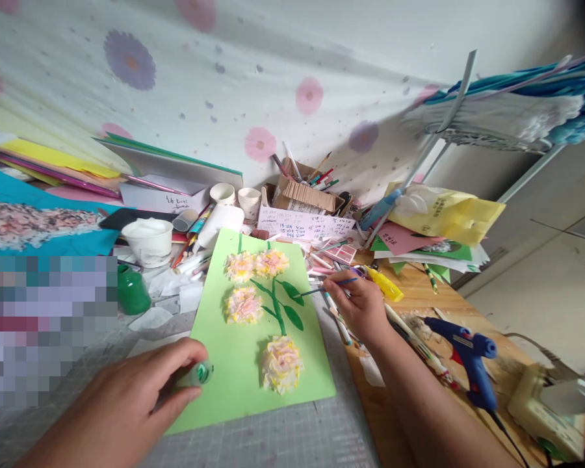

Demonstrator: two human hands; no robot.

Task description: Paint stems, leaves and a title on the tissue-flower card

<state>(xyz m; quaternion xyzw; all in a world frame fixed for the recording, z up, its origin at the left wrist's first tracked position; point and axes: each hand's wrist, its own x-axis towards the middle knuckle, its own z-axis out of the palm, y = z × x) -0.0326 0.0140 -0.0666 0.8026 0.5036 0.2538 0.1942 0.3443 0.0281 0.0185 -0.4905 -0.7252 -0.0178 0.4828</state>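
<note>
A light green card (pixel 234 364) lies on a grey cutting mat (pixel 292 435). Several pink-yellow tissue flowers (pixel 244 304) and painted green stems with leaves (pixel 279 302) are on it. My right hand (pixel 358 305) pinches a thin blue-handled brush (pixel 329 286), its tip near a green leaf at the card's right side. My left hand (pixel 127 406) rests at the card's lower left corner, fingers closed around a small green-capped tube (pixel 199 374).
A white cup (pixel 147 242), a green jar (pixel 132 290), paper cups, pens and a cardboard box crowd the back. Stacked coloured paper lies left and right. A blue glue gun (pixel 470 361) sits on the wooden table at right. A metal rack stands upper right.
</note>
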